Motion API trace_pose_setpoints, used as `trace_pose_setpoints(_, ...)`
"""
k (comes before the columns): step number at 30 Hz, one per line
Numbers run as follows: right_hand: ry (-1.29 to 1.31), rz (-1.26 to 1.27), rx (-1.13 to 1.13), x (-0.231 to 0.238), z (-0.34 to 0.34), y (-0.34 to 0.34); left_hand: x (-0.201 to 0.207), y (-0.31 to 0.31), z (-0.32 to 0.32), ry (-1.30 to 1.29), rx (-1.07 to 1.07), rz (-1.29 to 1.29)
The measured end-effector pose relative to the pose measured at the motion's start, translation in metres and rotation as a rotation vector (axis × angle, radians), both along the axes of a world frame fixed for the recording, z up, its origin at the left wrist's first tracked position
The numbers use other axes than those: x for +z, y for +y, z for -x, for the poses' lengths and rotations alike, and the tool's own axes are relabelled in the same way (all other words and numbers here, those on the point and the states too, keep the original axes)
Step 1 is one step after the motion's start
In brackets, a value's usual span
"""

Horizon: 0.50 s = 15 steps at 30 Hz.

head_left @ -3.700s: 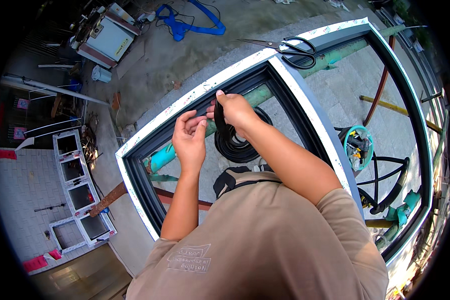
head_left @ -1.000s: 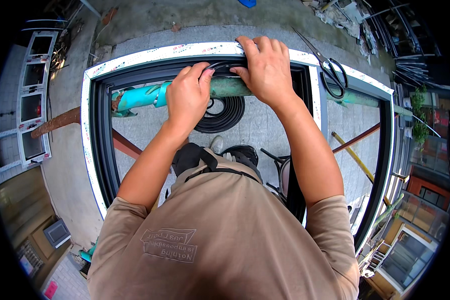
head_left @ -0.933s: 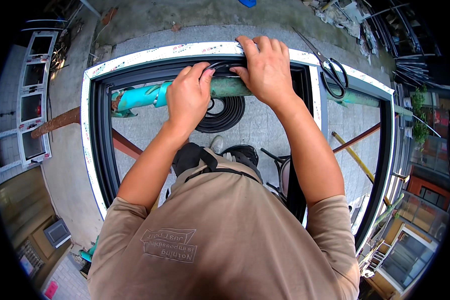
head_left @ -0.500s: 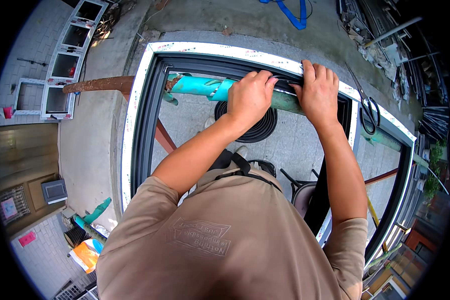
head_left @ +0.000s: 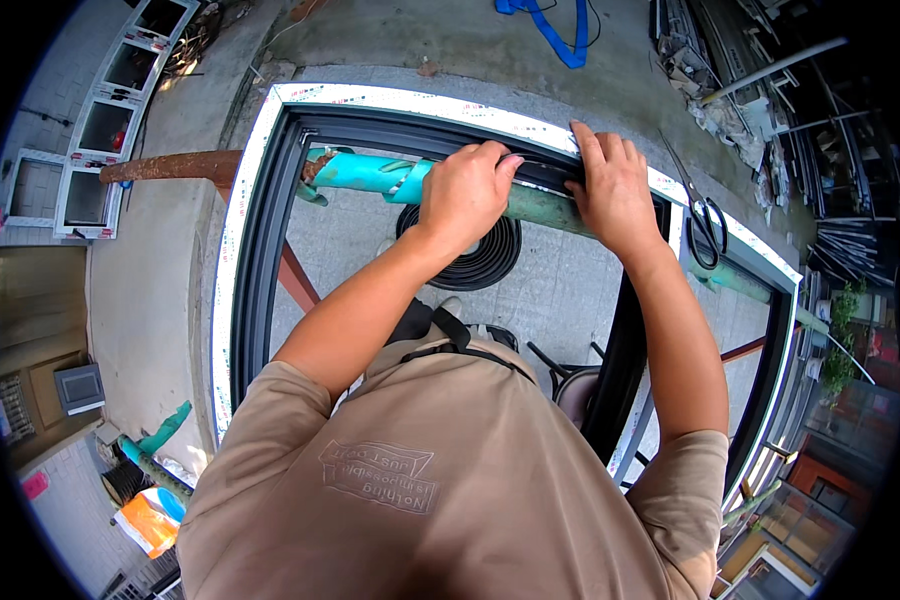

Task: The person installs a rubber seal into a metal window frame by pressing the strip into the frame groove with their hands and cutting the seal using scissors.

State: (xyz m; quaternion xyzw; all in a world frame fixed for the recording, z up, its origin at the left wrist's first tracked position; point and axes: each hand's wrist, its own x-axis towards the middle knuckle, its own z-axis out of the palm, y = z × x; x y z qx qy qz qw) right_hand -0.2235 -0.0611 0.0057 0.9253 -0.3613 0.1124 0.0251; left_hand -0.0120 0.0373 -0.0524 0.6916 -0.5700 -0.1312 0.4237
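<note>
A dark grey window frame [head_left: 390, 98], its outer edge covered in printed white film, lies in front of me. My left hand [head_left: 465, 195] is at the far rail, fingers curled and thumb pressed against a thin black sealing strip [head_left: 548, 172] along the inner groove. Further right, my right hand [head_left: 615, 195] grips the same rail, its fingers over the white film and its thumb inside. The strip's ends are hidden. Black-handled scissors [head_left: 694, 192] lie across the rail, right of my right hand.
Under the frame runs a green pipe [head_left: 545, 208] partly wrapped in teal material [head_left: 360, 172]. A black coil [head_left: 485, 262] lies on the paving below. A rusty beam [head_left: 170, 166] juts out left. A chair [head_left: 574, 395] stands beneath the frame; a blue strap [head_left: 573, 45] lies beyond it.
The whole view has shifted, so frame and hands appear further left. Both hands stay at the far rail; the strip between them looks flatter against the rail than before.
</note>
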Motion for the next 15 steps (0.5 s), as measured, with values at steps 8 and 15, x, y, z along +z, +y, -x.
trace_pose_setpoints(8, -0.040, -0.051, -0.028, 0.013, 0.026, 0.000, -0.007, -0.003, -0.005, 0.014, 0.000, 0.010)
trace_pose_setpoints(15, -0.133, 0.052, 0.011, -0.003, -0.018, 0.008, -0.005, -0.002, -0.005, 0.016, 0.005, -0.019)
